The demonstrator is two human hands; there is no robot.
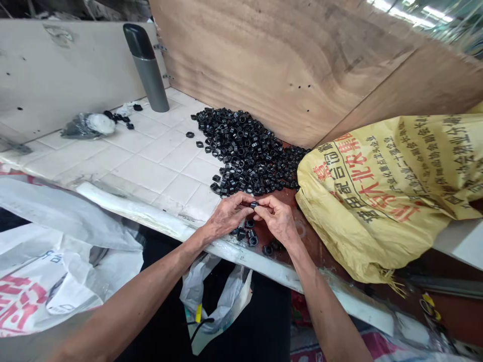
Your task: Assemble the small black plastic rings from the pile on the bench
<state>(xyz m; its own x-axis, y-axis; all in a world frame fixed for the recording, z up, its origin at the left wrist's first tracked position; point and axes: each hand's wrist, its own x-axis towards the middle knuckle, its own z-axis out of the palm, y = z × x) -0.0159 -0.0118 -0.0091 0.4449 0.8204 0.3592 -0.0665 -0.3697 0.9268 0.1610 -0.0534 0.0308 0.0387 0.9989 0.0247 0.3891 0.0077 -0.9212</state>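
Both hands meet at the near side of a large pile of black ring-shaped parts (241,146). Between their fingertips is one small black ring (254,204). My left hand (228,213) pinches it from the left, thumb and forefinger closed. From the right, my right hand (277,216) pinches the same ring. Just below the hands, several loose black parts (252,237) lie near the table's front edge. The pile rests partly on white tiles (151,166) and partly on a reddish-brown surface.
A grey bottle with a black lid (149,75) stands at the back left, near a small clear bag (88,125). The yellow printed sack (377,186) lies to the right. A wooden board (279,65) rises behind the pile. An open plastic bag (226,296) hangs below the edge.
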